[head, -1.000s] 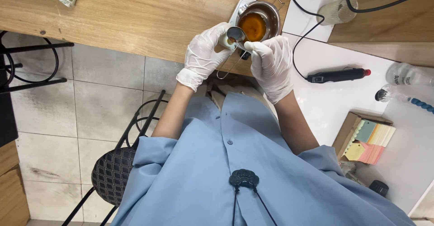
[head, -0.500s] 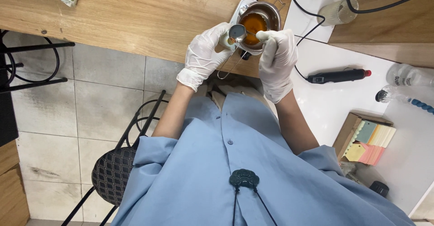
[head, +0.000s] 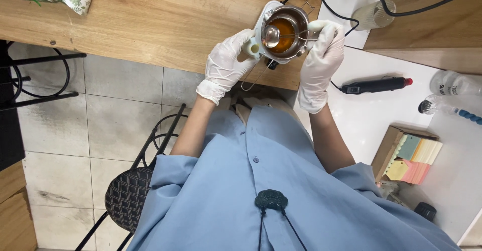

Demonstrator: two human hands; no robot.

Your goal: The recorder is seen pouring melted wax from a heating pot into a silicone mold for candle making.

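— As the stool (head: 128, 196) stood empty below, what did the gloved hands hold?

— The left hand (head: 227, 63) pinched a small white cup (head: 255, 47) at the metal pot's (head: 286, 30) rim, likely to catch drips. The right hand (head: 321, 55) was closed on the spoon (head: 271, 36) handle, bowl over the amber liquid. Beyond lay a black tool (head: 374, 85).

Bright, even light fills the whole frame, with only soft shadows under the desk (head: 150, 25) at upper left. The white surface (head: 381, 125) at right nearly washes out. Focus is sharp throughout, while straight edges bend slightly toward the corners.
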